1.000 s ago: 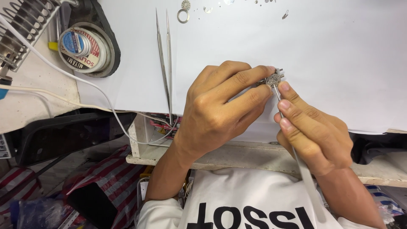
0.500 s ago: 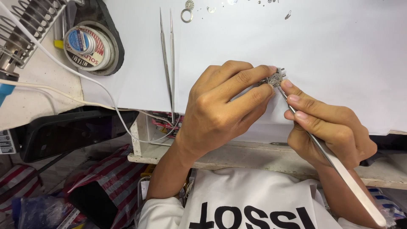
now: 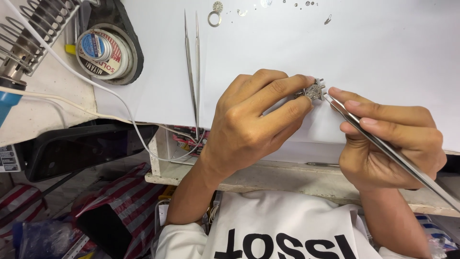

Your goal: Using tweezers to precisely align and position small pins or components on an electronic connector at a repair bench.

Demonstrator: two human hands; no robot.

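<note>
Left hand (image 3: 249, 120) pinching small metal part (image 3: 314, 91) at fingertips, above white sheet (image 3: 383, 52). Right hand (image 3: 393, 144) closed around tweezers (image 3: 383, 146); long axis running diagonally up-left, tips touching part's right side. Spare tweezers (image 3: 194, 72) lying well left.

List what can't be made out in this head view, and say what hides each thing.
1. Small metal part: pinched by the left hand; fingers cover most of it, details too small.
2. Tweezers in the right hand: back end cut off by the right edge.
3. Tiny loose parts on the white sheet: too small to identify, some clipped by the top edge.
4. Coil stand: cut off at the top left corner.
</note>
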